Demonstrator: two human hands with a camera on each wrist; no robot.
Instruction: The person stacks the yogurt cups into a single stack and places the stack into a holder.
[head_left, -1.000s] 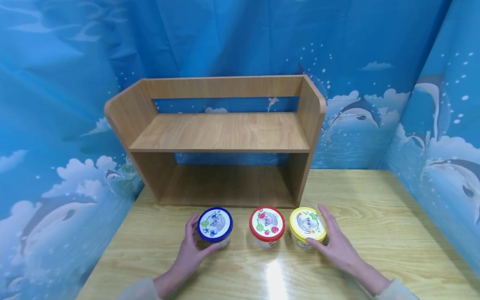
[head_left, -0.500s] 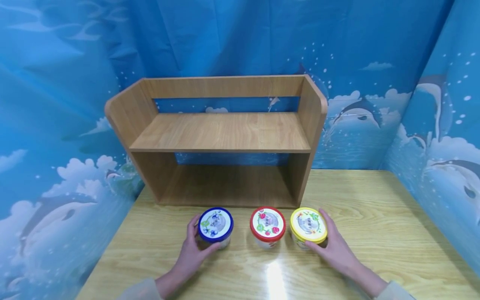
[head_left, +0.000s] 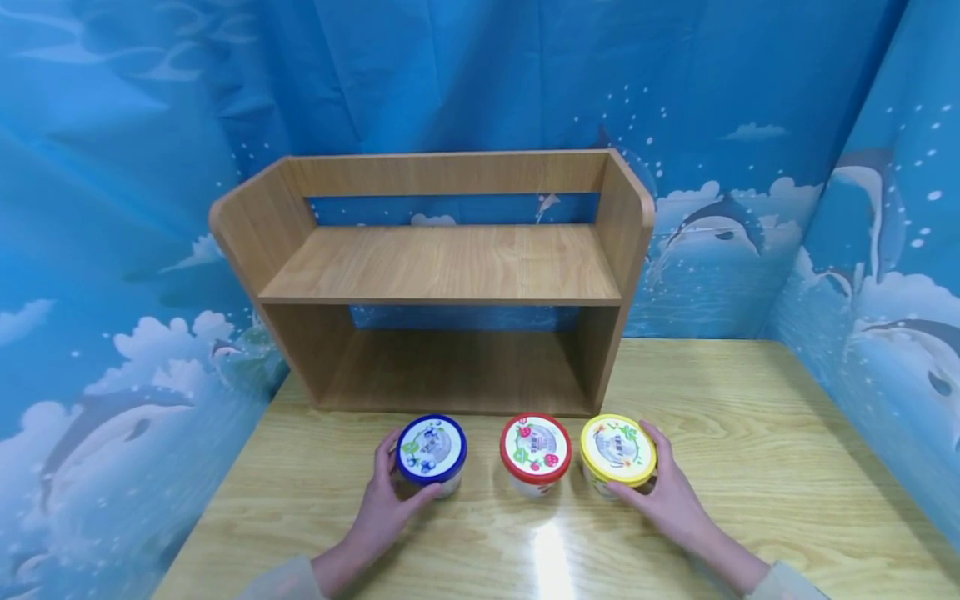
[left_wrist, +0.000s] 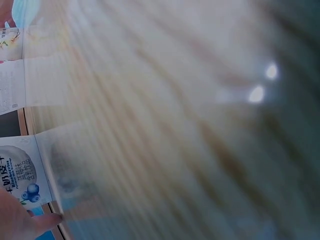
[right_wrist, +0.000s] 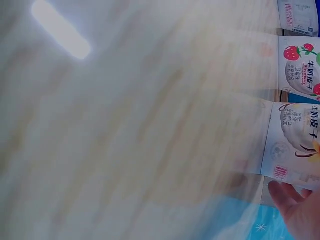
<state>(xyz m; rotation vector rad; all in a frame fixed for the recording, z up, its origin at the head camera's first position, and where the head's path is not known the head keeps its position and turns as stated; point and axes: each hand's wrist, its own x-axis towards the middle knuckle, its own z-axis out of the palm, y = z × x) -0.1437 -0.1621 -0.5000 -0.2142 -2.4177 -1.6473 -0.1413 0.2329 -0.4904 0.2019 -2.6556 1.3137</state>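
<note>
Three lidded paper cups stand upright in a row on the wooden table. My left hand grips the blue-lidded cup from its left, with the thumb in front and fingers at the far side. That cup's blueberry-printed wall shows in the left wrist view. On the right, my right hand holds the yellow-lidded cup between thumb and fingers. In the right wrist view its fingertips are right at the wall of that cup. Between the two, the red-lidded cup with strawberry print stands untouched.
A two-level wooden shelf stands just behind the cups, its side panels rising at both ends. The glossy wooden table extends to its right. Blue dolphin-printed sheeting encloses the back and sides.
My right hand's fingers have drawn in closer round the yellow-lidded cup. The left hand has moved slightly against the blue-lidded cup. The cups have stayed in place.
</note>
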